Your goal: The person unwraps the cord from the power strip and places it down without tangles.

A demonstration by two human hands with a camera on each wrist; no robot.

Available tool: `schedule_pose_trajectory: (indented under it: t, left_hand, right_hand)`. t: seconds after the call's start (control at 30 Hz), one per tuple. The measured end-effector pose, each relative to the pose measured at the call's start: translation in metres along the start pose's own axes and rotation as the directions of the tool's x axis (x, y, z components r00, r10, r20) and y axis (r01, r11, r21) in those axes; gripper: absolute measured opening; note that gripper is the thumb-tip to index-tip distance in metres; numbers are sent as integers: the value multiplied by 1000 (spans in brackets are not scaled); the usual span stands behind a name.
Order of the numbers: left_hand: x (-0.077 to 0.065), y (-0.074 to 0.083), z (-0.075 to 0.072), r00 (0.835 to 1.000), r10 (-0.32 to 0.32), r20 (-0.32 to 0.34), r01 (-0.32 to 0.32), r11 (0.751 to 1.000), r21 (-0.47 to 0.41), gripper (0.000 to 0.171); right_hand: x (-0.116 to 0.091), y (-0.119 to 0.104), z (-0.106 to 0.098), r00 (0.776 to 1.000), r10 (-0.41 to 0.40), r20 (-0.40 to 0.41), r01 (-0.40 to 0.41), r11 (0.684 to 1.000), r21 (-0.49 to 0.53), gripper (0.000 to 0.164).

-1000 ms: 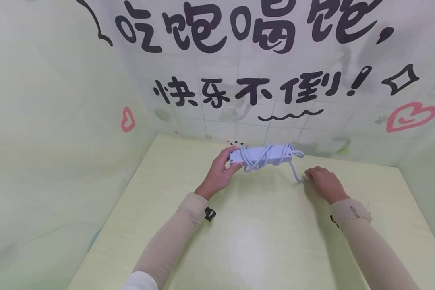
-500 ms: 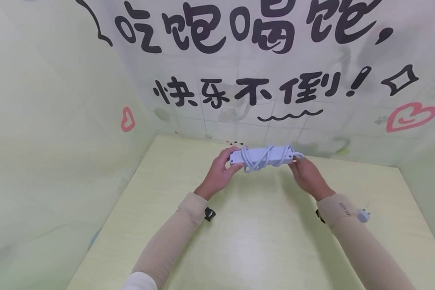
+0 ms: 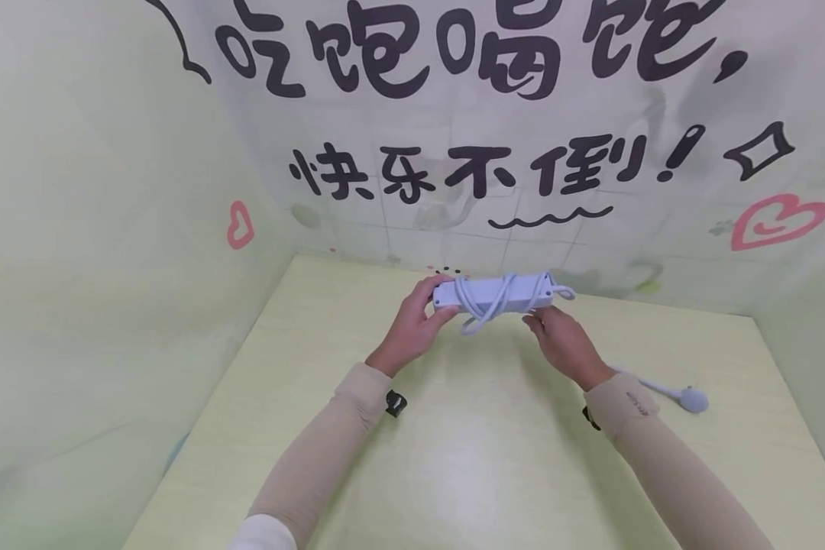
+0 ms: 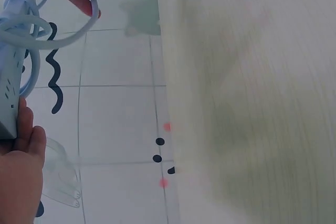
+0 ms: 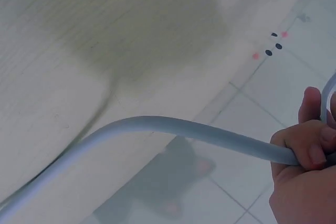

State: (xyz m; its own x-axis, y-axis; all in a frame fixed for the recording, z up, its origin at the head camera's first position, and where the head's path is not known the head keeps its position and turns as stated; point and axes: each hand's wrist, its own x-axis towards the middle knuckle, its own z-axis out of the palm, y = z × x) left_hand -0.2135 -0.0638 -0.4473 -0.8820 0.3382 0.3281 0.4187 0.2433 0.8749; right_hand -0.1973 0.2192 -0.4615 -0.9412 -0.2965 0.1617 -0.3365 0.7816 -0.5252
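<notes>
A pale power strip [image 3: 484, 292], with its cord [image 3: 500, 294] wound around it several times, is held above the table near the back wall. My left hand [image 3: 414, 325] grips its left end, thumb in front; the left wrist view shows those fingers [image 4: 25, 135] against the strip's slotted face. Just under the strip's right end, my right hand [image 3: 569, 344] pinches the cord, which the right wrist view shows as a grey-blue cord [image 5: 189, 128] running through the curled fingers. The plug [image 3: 693, 399] lies on the table at the right, its cord passing behind the right wrist.
The pale wood-grain table [image 3: 467, 458] fills the lower middle. A printed cloth wall [image 3: 447, 221] with black lettering stands right behind it, and plain hangings close off both sides.
My right hand has moved left, from beside the strip to beneath its right end, drawing the cord with it. The plug has come into sight at the right. My left hand stays nearly still.
</notes>
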Motion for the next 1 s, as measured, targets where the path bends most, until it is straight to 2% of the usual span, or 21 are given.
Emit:
schedule_pose_trajectory:
  t: [0.1, 0.23, 0.3, 0.4, 0.57, 0.73, 0.77, 0.9, 0.93, 1.0]
  left_hand:
    - [1, 1, -2, 1000, -10, -14, 10, 1000, -2, 44]
    - [3, 2, -4, 999, -32, -34, 32, 999, 5, 43]
    - [3, 1, -5, 999, -39, -36, 39, 999, 5, 43]
    - [3, -1, -5, 999, -40, -29, 40, 999, -1, 43]
    - [3, -3, -3, 999, -29, -29, 29, 999, -16, 43]
    - [3, -2, -2, 999, -25, -36, 24, 1000, -15, 43]
    - [3, -1, -2, 999, -25, -36, 25, 1000, -16, 43]
    - [1, 4, -2, 999, -21, -28, 20, 1000, -24, 43]
    - [0, 4, -3, 1000, -18, -24, 17, 1000, -27, 44]
    - [-1, 6, -2, 1000, -12, -14, 11, 999, -31, 44]
  right_hand:
    - [-10, -8, 1, 999, -42, 1, 42, 995, -91, 27]
    - [-24, -17, 1, 988, -148, -30, 142, 979, -148, 20]
    - [-31, -22, -1, 976, -212, -49, 201, 963, -177, 16]
    - [-40, -34, -10, 945, -316, -82, 290, 928, -235, 15]
    - [-50, -61, -43, 883, -442, -158, 387, 876, -287, 14]
    - [-48, -81, -82, 821, -523, -229, 431, 830, -354, 55]
    - [-47, -84, -90, 813, -531, -238, 432, 825, -363, 52]
    - [-39, -93, -120, 795, -543, -272, 428, 819, -383, 18]
    - [-37, -95, -127, 792, -540, -283, 420, 820, -390, 17]
    - [-31, -96, -141, 792, -529, -305, 395, 825, -404, 25]
